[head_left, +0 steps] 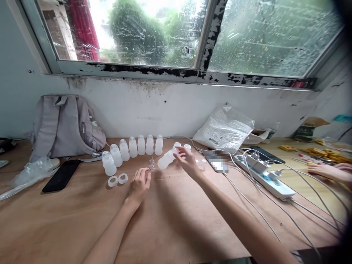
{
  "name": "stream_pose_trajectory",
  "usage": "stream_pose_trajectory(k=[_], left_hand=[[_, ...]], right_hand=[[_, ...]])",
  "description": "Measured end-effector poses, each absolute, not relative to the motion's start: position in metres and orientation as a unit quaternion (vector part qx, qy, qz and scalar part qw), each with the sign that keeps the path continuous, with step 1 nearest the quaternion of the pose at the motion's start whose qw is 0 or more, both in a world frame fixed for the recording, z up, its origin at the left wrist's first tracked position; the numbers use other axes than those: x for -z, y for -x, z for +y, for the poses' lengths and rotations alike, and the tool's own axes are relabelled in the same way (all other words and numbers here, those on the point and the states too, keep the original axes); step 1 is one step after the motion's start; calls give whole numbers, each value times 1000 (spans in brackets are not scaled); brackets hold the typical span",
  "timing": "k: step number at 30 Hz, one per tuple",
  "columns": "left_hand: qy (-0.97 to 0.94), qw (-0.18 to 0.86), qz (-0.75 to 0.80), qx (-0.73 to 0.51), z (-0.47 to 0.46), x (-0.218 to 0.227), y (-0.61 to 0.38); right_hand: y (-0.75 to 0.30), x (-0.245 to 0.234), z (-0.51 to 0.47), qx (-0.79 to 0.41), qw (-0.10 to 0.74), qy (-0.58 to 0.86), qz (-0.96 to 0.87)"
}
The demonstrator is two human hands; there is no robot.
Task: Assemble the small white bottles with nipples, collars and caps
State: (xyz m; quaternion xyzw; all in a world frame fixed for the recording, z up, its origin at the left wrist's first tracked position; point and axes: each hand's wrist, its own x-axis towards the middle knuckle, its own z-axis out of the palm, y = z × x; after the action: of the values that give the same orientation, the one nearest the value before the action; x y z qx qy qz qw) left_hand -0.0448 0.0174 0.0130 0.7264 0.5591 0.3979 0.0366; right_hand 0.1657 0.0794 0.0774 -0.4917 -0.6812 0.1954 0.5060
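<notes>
Baby bottles, frosted white with clear domed caps, stand upright in a curved row at the back left of the table. My right hand has its fingertips around the upper end of a tilted, uncapped bottle, whose base points down and left. Behind that hand, two more bottle tops partly show. My left hand rests on the table, fingers stretched forward and seemingly empty. Just beyond its fingertips sits a clear bottle teat; whether they touch it I cannot tell. Left of this hand lie two white collar rings.
A grey backpack, black phone and clear plastic bag occupy the left. On the right are a silver pouch, another phone and a power strip with trailing cables. Another person's hand is at far right near yellow parts.
</notes>
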Motion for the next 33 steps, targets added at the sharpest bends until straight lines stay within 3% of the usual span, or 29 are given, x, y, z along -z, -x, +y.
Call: stream_pose_trajectory(k=[5,11,19,25,28,33], left_hand=[[-689,-28,644,-331,18,-16,51],[-643,-92,724,-232,20,-13,62],[-636,-67,750,-167,22,-10,74],[-715,16,662,-225,25,-14,69],[-751,47,606,-260,24,-14,62],[-704,18,672,-229,27,-5,61]], right_hand=[[-154,-105,128,47,340,551,-761],[-148,-93,169,100,207,613,-756],[-146,-91,181,97,195,622,-752],[-138,-92,155,102,248,562,-783],[-127,-71,132,7,219,491,-843],[-104,-17,103,-44,214,495,-841]])
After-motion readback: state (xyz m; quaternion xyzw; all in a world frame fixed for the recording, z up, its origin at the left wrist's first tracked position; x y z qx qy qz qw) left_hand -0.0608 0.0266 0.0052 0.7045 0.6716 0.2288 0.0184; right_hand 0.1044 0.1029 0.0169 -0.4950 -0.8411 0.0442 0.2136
